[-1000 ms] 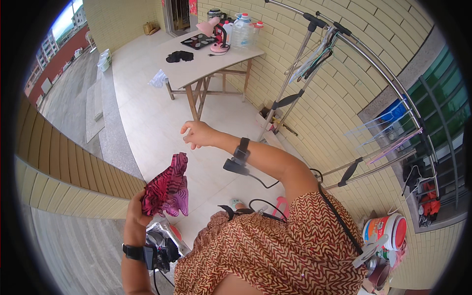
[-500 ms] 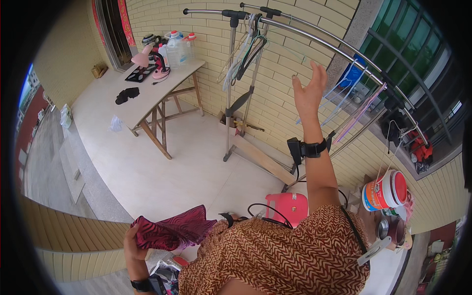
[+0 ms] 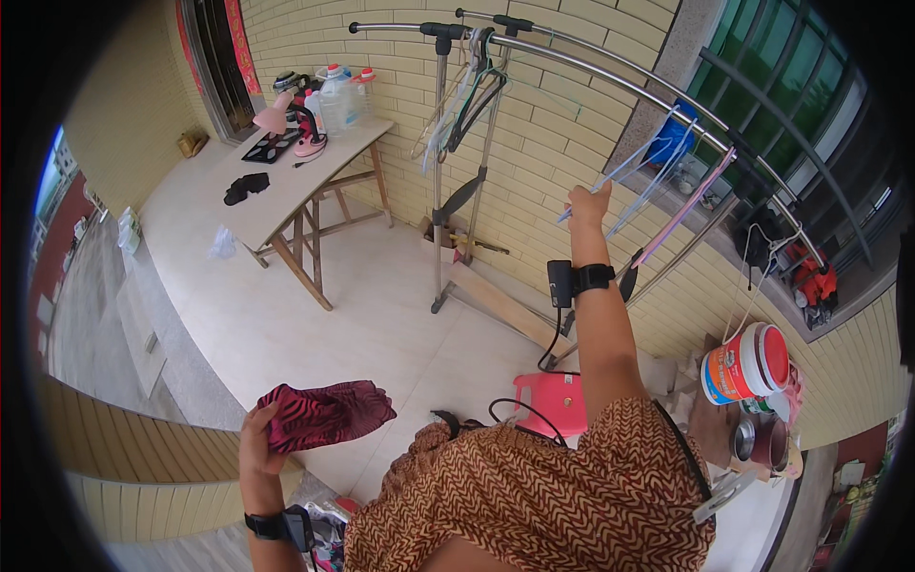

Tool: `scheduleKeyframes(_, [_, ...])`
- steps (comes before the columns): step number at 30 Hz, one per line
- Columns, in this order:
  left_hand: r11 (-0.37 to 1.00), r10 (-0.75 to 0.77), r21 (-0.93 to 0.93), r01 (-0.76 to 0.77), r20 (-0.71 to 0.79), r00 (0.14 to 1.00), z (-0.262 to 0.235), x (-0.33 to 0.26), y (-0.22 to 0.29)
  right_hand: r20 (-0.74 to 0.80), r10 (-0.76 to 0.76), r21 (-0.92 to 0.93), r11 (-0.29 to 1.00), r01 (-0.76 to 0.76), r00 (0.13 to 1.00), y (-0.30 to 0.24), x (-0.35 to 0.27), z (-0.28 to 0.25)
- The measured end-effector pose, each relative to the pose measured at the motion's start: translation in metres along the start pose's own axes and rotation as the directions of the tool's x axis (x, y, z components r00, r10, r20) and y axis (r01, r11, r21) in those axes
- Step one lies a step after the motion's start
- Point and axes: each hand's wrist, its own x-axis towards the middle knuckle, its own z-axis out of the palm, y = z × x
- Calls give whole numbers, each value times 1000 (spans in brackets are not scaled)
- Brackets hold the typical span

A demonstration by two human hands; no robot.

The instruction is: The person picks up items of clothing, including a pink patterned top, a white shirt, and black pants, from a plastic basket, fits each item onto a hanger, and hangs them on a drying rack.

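My left hand (image 3: 259,440) grips a magenta-and-black zebra-striped cloth garment (image 3: 329,413) by its left end; the garment juts out bunched to the right. My right arm reaches up and forward to the metal clothes rack. There my right hand (image 3: 589,207) is closed on the lower corner of a light blue clothes hanger (image 3: 630,169), which slants down from the rail (image 3: 610,76). Other light blue hangers hang close beside it, and a pink-purple hanger (image 3: 684,224) is farther right. Both wrists wear black straps with small devices.
More hangers (image 3: 477,95) cluster at the rack's left end. A table (image 3: 295,195) at the far left bears a pink lamp (image 3: 276,114), black cloth (image 3: 247,188) and plastic jugs (image 3: 338,100). Near the rack's foot stands a pink stool (image 3: 553,405); a white-and-orange bucket (image 3: 734,372) hangs at right.
My right hand has come down from an open, raised reach and closed on the light blue hanger. My left hand has lifted slightly, and the striped garment looks more bunched.
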Motion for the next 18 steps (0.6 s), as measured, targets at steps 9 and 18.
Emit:
scheduleKeyframes(9, [954,121,271,-127,37,992,-12,-12,20,196,-217,19,976,218,956,6,-55,32])
scheduleKeyframes(18, [791,256,569,-223,23,966,-43,-23,63,707,362,-361,923,-131,608,-18,-164,-4])
